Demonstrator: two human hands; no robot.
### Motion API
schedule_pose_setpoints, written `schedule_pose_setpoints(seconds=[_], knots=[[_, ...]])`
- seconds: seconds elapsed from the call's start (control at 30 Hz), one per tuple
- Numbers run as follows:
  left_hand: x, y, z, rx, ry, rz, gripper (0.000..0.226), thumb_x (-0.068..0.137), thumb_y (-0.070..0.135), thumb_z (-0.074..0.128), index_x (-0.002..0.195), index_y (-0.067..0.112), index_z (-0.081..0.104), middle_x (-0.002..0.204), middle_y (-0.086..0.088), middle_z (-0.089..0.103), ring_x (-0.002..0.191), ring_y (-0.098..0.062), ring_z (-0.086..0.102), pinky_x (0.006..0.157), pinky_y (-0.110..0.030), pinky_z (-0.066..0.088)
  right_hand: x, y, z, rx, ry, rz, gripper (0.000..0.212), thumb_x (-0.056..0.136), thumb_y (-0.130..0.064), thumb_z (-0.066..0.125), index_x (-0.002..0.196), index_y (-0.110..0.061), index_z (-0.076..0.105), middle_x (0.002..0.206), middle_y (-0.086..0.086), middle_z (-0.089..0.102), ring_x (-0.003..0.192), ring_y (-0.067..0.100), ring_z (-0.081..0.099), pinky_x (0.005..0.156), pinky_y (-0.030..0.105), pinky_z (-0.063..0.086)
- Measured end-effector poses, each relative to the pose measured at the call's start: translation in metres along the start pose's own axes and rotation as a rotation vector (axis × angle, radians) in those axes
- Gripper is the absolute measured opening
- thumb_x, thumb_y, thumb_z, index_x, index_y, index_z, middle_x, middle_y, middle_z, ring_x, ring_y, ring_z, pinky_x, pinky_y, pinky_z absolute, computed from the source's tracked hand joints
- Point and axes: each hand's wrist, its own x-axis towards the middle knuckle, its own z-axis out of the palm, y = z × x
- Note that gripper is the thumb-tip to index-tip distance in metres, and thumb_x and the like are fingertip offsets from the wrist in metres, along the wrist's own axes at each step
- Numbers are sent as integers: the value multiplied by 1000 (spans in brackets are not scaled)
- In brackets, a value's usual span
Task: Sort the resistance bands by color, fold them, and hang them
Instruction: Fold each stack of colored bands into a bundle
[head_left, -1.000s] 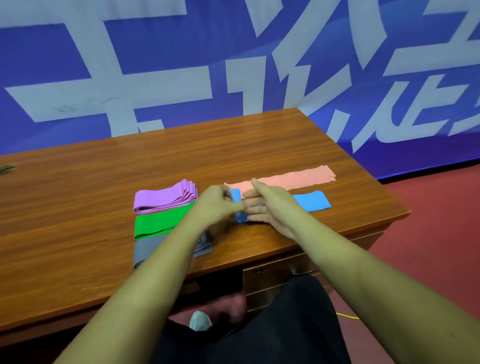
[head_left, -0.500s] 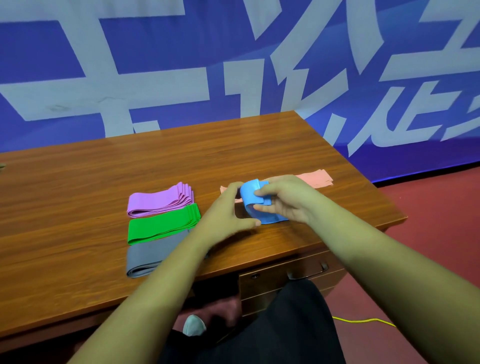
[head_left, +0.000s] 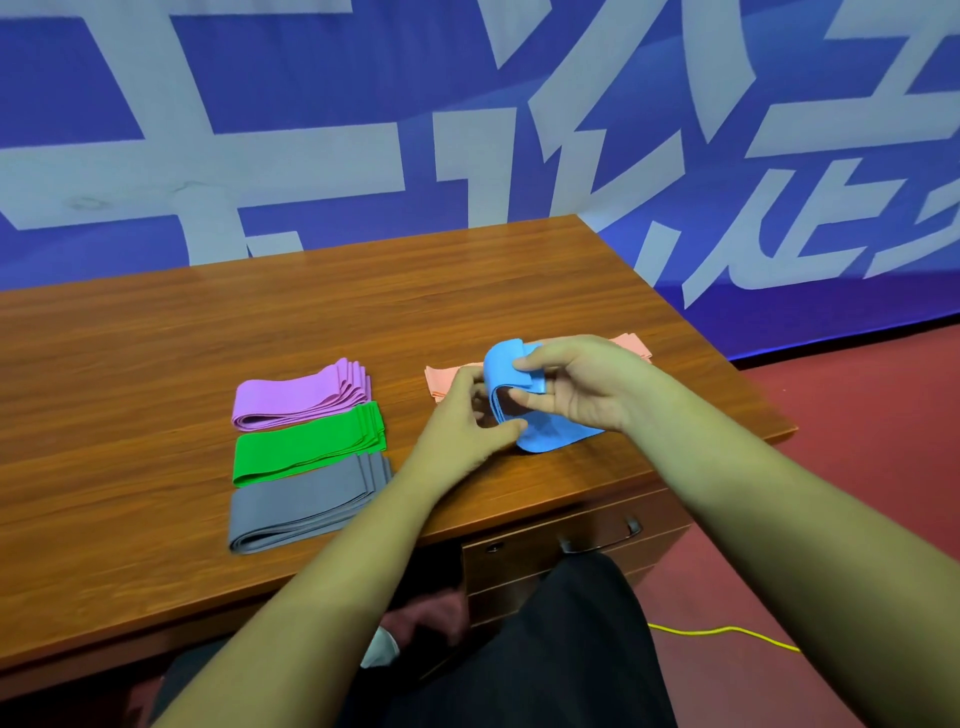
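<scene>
Blue band (head_left: 550, 439) loops between both hands: right hand (head_left: 587, 384) pinches the folded-over end, left hand (head_left: 467, 415) thumb and curled fingers pinch the bend; tail lies under right fingers.

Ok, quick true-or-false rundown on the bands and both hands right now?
The right hand pinches the blue band. True.
The green stack lies between the purple stack and the grey stack. True.
The pink bands hang from a hook. False: they lie flat on the desk, behind the hands.
The left hand rests on the grey stack. False: it holds the blue band too.
</scene>
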Motion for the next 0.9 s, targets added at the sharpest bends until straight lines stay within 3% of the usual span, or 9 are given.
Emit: schedule_pose_setpoints(seconds=[0.13, 0.3, 0.6, 0.77, 0.9], knots=[[-5, -1, -3, 232, -3, 53, 46, 77, 22, 72, 115, 28, 47, 101, 11, 59, 92, -5, 56, 80, -27, 44, 1, -10, -11, -191, 125, -86, 13, 83, 9, 62, 94, 2, 63, 92, 19, 66, 84, 25, 70, 68, 33, 60], [-10, -4, -11, 643, 4, 203, 59, 75, 28, 63, 128, 22, 38, 114, 7, 44, 110, -16, 43, 94, -33, 30, 6, -5, -40, -498, 372, -50, 18, 76, 3, 72, 90, -5, 63, 98, 17, 66, 83, 24, 69, 61, 29, 58], [-7, -8, -12, 681, -162, 149, 45, 80, 25, 61, 121, 27, 44, 121, 3, 50, 112, -16, 46, 98, -32, 36, 13, 8, -58, -707, 482, -126, 19, 77, 4, 71, 82, -7, 56, 85, 14, 60, 65, 23, 60, 47, 23, 53], [-4, -4, -14, 714, -169, 138, 42, 81, 27, 60, 121, 25, 48, 119, 2, 46, 113, -17, 44, 97, -35, 42, 18, 22, -68, -899, 563, -153, 18, 71, -1, 74, 85, 5, 65, 79, 19, 68, 63, 26, 62, 66, 43, 58], [0, -3, -16, 766, -182, 172, 40, 83, 23, 56, 122, 22, 49, 121, 2, 43, 117, -14, 40, 102, -34, 40, 16, 39, -65, -1016, 624, -237, 10, 72, -6, 71, 80, -5, 67, 76, 9, 69, 67, 21, 60, 62, 35, 53]])
